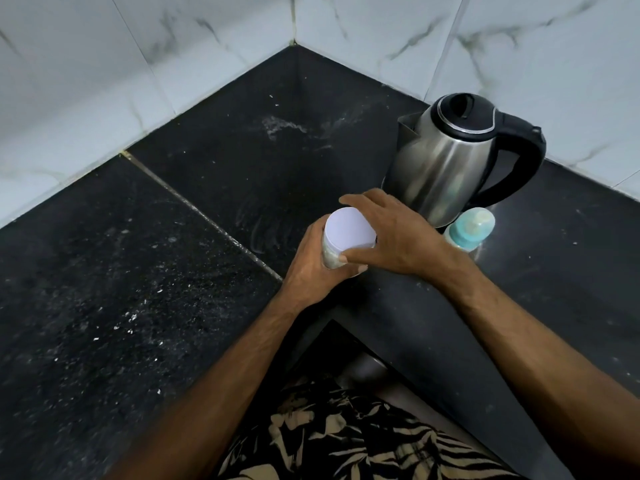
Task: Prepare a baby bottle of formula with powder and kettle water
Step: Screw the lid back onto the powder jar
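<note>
left hand (313,263) wrapped round clear powder jar (330,259); right hand (391,233) clamped on its white round lid (349,227).
lid-opening step judged in hand; unscrewing is called for next.

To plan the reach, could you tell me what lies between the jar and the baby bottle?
In the head view, only the right hand, gripping the jar; the baby bottle stands beyond.

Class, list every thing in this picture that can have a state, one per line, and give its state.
Powder jar: upright, white lid on.
Left hand: grips the jar's body.
Right hand: fingers curled round the jar lid.
Kettle: upright on the counter, lid shut.
Baby bottle: upright beside the kettle, teal top on.
</note>
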### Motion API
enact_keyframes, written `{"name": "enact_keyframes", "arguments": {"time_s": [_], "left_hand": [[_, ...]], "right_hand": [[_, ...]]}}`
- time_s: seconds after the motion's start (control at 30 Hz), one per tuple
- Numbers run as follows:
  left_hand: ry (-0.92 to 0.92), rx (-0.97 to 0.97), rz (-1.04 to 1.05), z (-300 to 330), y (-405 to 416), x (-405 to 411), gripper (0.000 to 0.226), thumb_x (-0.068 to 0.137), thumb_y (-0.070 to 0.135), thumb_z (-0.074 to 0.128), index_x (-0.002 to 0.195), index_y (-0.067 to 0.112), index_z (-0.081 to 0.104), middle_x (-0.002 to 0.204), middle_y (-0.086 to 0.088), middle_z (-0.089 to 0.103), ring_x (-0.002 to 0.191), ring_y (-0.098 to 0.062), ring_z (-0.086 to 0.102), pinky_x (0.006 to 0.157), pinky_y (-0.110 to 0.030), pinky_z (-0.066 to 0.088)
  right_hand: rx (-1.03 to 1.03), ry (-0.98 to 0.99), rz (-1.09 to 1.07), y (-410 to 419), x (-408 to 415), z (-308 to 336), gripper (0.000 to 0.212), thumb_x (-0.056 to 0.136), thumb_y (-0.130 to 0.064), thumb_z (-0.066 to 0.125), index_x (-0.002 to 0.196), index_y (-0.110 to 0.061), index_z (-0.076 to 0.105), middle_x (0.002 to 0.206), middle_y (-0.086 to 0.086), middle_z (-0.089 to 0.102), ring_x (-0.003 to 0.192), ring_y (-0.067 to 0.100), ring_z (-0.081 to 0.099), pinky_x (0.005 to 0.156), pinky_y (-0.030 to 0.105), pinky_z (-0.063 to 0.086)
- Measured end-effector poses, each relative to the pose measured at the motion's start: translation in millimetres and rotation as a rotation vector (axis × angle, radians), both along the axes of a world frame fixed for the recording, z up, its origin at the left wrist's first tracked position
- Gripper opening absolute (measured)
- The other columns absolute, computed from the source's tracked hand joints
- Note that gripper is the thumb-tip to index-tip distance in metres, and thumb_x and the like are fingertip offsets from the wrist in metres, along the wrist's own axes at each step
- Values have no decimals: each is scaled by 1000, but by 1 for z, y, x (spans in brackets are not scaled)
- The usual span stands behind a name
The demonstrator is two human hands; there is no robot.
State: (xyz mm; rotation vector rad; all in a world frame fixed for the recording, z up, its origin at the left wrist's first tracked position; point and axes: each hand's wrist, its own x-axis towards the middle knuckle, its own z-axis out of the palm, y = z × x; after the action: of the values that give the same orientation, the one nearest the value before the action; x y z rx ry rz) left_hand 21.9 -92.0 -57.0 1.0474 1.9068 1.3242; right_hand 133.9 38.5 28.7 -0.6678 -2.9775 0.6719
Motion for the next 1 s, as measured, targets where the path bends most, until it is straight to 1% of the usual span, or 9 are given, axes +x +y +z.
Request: {"name": "enact_keyframes", "arguments": {"time_s": [0.1, 0.17, 0.3, 0.4, 0.5, 0.6, 0.7, 0.9, 1.0], "left_hand": [[4, 9, -6, 3, 3, -1, 80, 67, 16, 89, 123, 41, 38, 121, 21, 49, 108, 23, 47, 82, 0, 41], [15, 23, -3, 2, 3, -2, 79, 70, 2, 85, 118, 44, 39, 118, 25, 49, 107, 24, 48, 82, -1, 42], [-22, 32, 1, 0, 1, 0, 87, 70, 16, 88, 140, 25, 38, 138, 8, 50, 124, 3, 49, 97, -13, 44], [-20, 24, -1, 1, 1, 0, 90, 63, 38, 86, 138, 30, 38, 135, 12, 50, 120, 8, 48, 89, -6, 42], [-11, 32, -2, 0, 2, -2, 86, 68, 28, 89, 137, 30, 38, 135, 10, 50, 118, 11, 48, 87, -3, 41], [-12, 21, 0, 1, 1, -2, 94, 62, 44, 84, 142, 26, 38, 137, 11, 49, 122, 5, 48, 89, -5, 41], [-10, 27, 1, -2, 1, -2, 89, 67, 24, 89, 139, 25, 38, 131, 18, 49, 118, 15, 48, 89, -2, 39], [-1, 41, -1, 2, 3, -1, 82, 71, 8, 87, 131, 33, 37, 120, 25, 48, 107, 27, 45, 82, 2, 40], [14, 65, 17, 4, 2, 0, 82, 69, 7, 88, 127, 39, 40, 124, 23, 51, 114, 20, 49, 86, -4, 42]], "right_hand": [[116, -13, -92, -8, -1, 0, 92, 74, -63, 73, 149, -28, 32, 138, 1, 44, 126, 21, 44, 104, 40, 43], [-2, 18, -57, -7, 1, 0, 89, 78, -59, 71, 151, -28, 30, 144, 2, 38, 130, 22, 41, 108, 42, 41], [-164, -2, 50, -2, 1, 0, 85, 81, -33, 71, 152, -29, 25, 152, 0, 31, 137, 22, 37, 111, 38, 38], [-59, 47, -183, -14, -5, -2, 83, 79, -49, 74, 147, -25, 35, 138, 5, 44, 124, 24, 48, 104, 42, 43], [50, 54, -269, -20, -6, -6, 84, 77, -61, 70, 145, -24, 39, 135, 7, 45, 123, 27, 47, 103, 45, 43], [-108, 80, -110, -9, -3, -2, 84, 82, -43, 72, 152, -24, 29, 154, 5, 28, 140, 26, 33, 114, 42, 34], [-255, -12, 51, 0, -4, 0, 87, 81, -27, 72, 153, -28, 23, 157, 0, 27, 141, 22, 32, 115, 40, 34], [22, 60, -159, -15, -7, -11, 91, 76, -62, 72, 149, -24, 34, 144, 4, 41, 130, 23, 41, 106, 38, 41], [-176, 48, -14, -8, -5, -9, 91, 78, -44, 75, 153, -30, 25, 155, -2, 25, 141, 18, 28, 114, 37, 34]]}}
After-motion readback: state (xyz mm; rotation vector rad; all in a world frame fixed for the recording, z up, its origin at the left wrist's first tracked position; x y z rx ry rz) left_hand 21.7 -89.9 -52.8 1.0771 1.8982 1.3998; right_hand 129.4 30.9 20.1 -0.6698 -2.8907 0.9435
